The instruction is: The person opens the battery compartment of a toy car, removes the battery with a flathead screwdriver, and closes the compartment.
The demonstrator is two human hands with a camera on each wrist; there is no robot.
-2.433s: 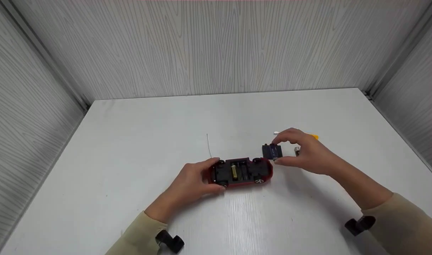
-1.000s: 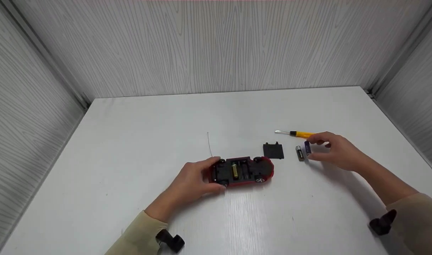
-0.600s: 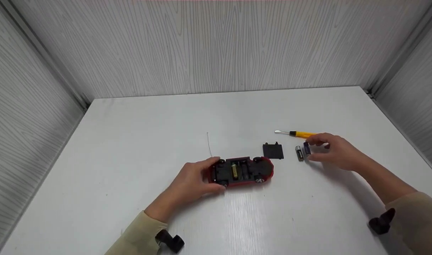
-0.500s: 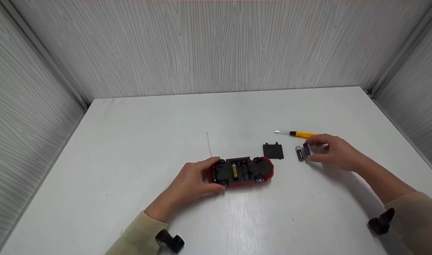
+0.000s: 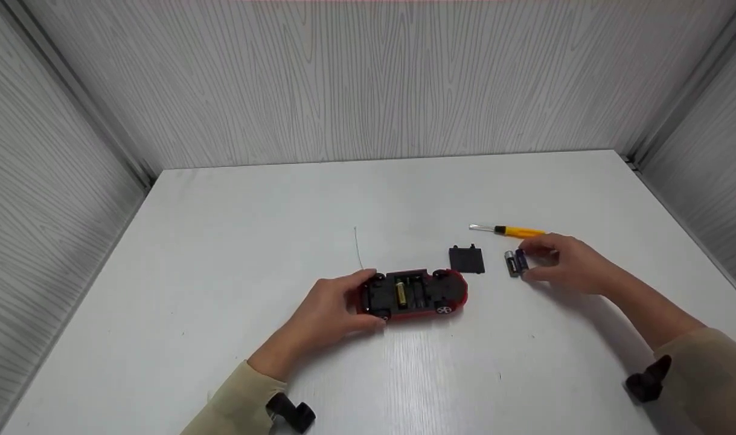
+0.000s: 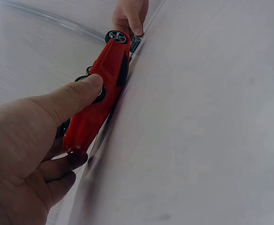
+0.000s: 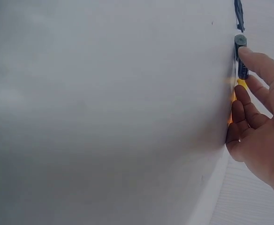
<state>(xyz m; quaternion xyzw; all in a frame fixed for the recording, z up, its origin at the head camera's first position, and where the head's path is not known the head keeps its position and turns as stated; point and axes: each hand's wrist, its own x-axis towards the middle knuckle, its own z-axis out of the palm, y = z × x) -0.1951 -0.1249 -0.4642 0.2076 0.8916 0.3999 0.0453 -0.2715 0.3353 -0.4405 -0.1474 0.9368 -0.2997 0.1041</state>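
A red toy car [image 5: 452, 290] lies upside down on the table, its battery bay uncovered. One gold battery [image 5: 401, 293] sits in the bay, beside bare slots. My left hand [image 5: 328, 307] grips the car's left end between thumb and fingers; in the left wrist view, the thumb lies along the red side [image 6: 92, 105]. My right hand [image 5: 570, 266] pinches a dark blue battery [image 5: 521, 260] at its two ends, close beside a black-and-silver battery [image 5: 511, 264] on the table. In the right wrist view, the thumb is on the end of a dark battery [image 7: 243, 70].
A black battery cover [image 5: 467, 260] lies just beyond the car's right end. Behind the batteries lies a yellow-handled screwdriver [image 5: 521, 232], near my right fingers. A thin wire antenna [image 5: 358, 248] sticks out from the car's far side. Wood-grain panels [image 5: 368, 84] enclose the table.
My right hand has carried the dark blue battery from above the cover rightward, then shifted it slightly left and nearer, up against the other battery. My left hand and the car have stayed put.
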